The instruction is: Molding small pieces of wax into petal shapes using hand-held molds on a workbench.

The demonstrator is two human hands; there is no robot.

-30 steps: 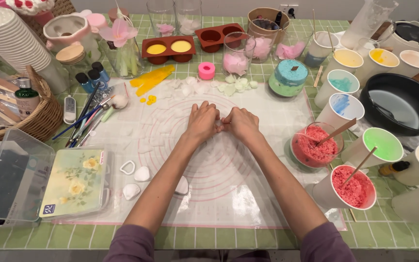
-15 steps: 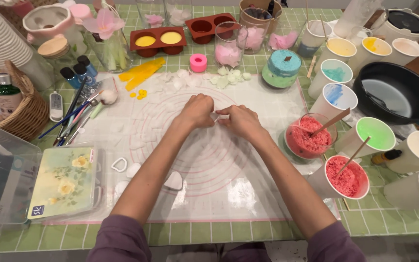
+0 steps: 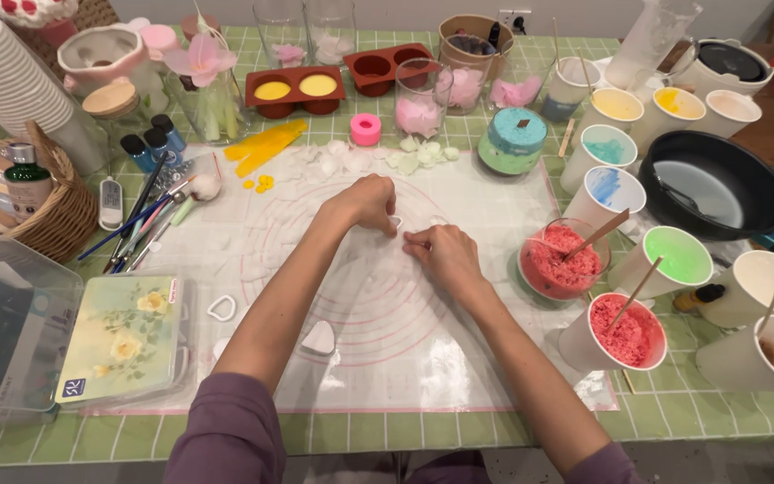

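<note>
Both my hands work at the middle of a translucent white mat [image 3: 459,358] printed with pink circles. My left hand [image 3: 362,203] is curled, and its fingertips pinch a small white ring-shaped piece [image 3: 396,221]. Just to its right and a little nearer me, my right hand [image 3: 446,255] rests knuckles-up on the mat. Its thumb and forefinger are pressed together at the mat's surface, and I cannot make out anything between them. The two hands are a few centimetres apart. A white heart-shaped piece [image 3: 320,338] and a white cutter outline [image 3: 221,308] lie on the mat nearer me.
Cups of red crumbs with sticks [image 3: 624,332] and a glass bowl [image 3: 559,262] stand right of the mat, with a black pot [image 3: 718,193] beyond. White petals [image 3: 414,157], brown moulds [image 3: 293,91] and glasses sit behind. A flowered box [image 3: 123,336], a basket [image 3: 33,220] and brushes [image 3: 145,224] are on the left.
My hands, joined at the mat's centre a second ago, have drawn slightly apart. The right hand has slid nearer me. The camera has tilted a little.
</note>
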